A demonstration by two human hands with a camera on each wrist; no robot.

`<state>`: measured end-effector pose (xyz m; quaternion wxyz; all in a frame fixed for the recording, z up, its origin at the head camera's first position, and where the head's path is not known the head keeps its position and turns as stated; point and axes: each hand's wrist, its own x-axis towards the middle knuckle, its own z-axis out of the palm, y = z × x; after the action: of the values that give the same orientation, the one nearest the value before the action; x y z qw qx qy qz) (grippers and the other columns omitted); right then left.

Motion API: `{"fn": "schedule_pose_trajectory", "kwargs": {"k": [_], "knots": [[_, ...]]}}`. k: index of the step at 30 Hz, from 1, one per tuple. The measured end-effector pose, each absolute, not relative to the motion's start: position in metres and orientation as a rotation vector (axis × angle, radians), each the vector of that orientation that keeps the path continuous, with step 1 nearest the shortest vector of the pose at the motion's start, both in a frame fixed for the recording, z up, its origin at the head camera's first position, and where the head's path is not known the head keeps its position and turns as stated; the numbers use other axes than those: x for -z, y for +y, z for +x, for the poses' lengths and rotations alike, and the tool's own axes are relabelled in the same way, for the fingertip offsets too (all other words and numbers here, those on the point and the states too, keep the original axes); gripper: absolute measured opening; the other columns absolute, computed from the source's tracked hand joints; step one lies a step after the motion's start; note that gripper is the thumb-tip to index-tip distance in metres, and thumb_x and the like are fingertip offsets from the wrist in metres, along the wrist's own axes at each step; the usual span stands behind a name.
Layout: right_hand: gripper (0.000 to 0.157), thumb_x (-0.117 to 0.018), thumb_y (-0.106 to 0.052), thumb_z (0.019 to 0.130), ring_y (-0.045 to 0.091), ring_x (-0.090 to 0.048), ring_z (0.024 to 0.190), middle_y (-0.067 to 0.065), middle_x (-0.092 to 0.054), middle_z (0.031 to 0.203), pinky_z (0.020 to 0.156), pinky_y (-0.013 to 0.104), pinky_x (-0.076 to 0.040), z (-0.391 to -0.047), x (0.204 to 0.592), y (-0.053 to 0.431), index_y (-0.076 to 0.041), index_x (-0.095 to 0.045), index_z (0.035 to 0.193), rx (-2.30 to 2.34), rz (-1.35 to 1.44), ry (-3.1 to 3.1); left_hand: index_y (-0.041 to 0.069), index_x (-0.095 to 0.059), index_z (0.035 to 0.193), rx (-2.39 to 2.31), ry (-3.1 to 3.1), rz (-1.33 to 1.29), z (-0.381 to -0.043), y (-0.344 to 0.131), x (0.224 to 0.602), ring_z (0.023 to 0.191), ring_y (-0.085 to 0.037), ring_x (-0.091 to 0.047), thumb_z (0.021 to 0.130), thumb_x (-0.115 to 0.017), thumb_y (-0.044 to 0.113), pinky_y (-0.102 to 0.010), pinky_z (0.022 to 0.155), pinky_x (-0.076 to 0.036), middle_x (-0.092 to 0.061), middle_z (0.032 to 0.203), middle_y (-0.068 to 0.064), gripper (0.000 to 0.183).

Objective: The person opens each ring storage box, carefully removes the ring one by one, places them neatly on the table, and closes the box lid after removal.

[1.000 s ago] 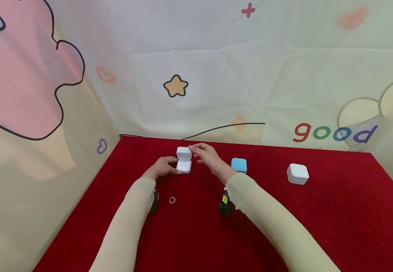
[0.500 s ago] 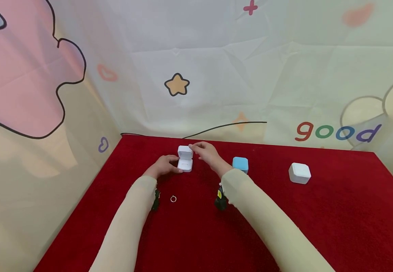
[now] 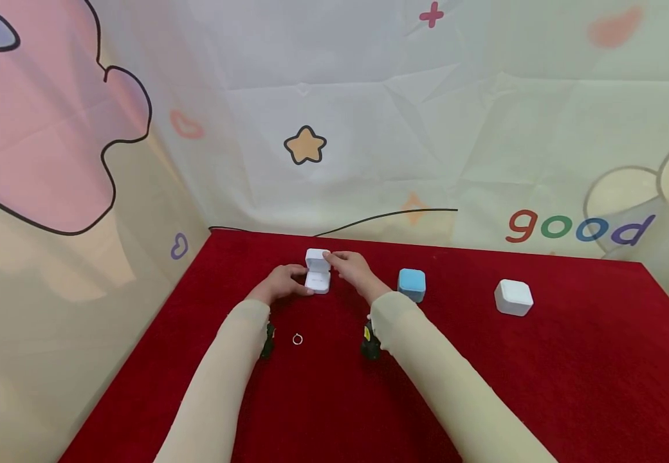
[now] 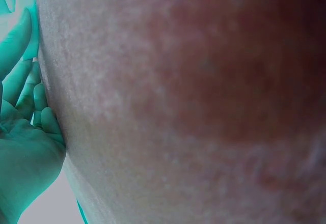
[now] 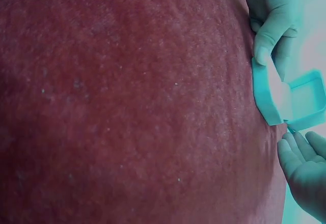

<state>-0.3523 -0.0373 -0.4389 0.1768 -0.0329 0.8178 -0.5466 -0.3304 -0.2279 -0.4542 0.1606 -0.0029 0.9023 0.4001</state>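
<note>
A small white ring box (image 3: 318,280) stands on the red cloth with its lid (image 3: 316,259) raised. My left hand (image 3: 283,283) grips the box's base from the left, thumb along its front. In the right wrist view that thumb presses the base (image 5: 265,96). My right hand (image 3: 354,267) is at the lid's right side, a fingertip overlapping its edge in the head view. The right wrist view shows this hand's fingers (image 5: 290,152) fairly straight, close to the box. A silver-coloured ring (image 3: 297,339) lies on the cloth nearer the body.
A light blue box (image 3: 412,283) with its lid down stands right of my right hand. Farther right is a white box (image 3: 513,297), lid down. The red cloth (image 3: 577,360) ends at a printed curtain (image 3: 369,173) behind and on the left.
My right fingertips have come down slightly from the lid's top corner to its right side. My left hand keeps its grip on the base. The view has shifted a little.
</note>
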Motion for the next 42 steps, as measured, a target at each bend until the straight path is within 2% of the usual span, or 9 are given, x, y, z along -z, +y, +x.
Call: {"fn": "schedule_pose_trajectory", "kwargs": {"k": [19, 30, 42], "knots": [[0.059, -0.051, -0.039, 0.107, 0.032, -0.057, 0.134, 0.019, -0.054, 0.151, 0.114, 0.040, -0.049, -0.352, 0.442, -0.048, 0.000, -0.047, 0.151, 1.510, -0.074, 2.318, 0.001, -0.051, 0.149, -1.144, 2.587, -0.007, -0.330, -0.228, 0.456, 0.148, -0.035, -0.041, 0.093, -0.074, 0.013, -0.049, 0.125, -0.035, -0.048, 0.157, -0.020, 0.062], [0.062, -0.052, -0.036, 0.107, 0.034, -0.049, 0.144, 0.020, -0.045, 0.159, 0.120, 0.042, -0.043, -0.356, 0.443, -0.048, 0.002, -0.040, 0.155, 1.609, -0.006, 2.172, 0.001, -0.051, 0.149, -1.142, 2.589, -0.008, -0.334, -0.227, 0.456, 0.149, -0.035, -0.040, 0.092, -0.075, 0.012, -0.048, 0.125, -0.035, -0.049, 0.157, -0.020, 0.063], [0.059, -0.050, -0.033, 0.109, 0.033, -0.048, 0.145, 0.019, -0.042, 0.161, 0.121, 0.044, -0.041, -0.350, 0.444, -0.049, 0.001, -0.039, 0.156, 1.635, -0.030, 2.164, 0.002, -0.050, 0.150, -1.137, 2.588, 0.012, -0.334, -0.229, 0.459, 0.148, -0.035, -0.040, 0.093, -0.074, 0.013, -0.050, 0.126, -0.034, -0.047, 0.158, -0.019, 0.063]]}}
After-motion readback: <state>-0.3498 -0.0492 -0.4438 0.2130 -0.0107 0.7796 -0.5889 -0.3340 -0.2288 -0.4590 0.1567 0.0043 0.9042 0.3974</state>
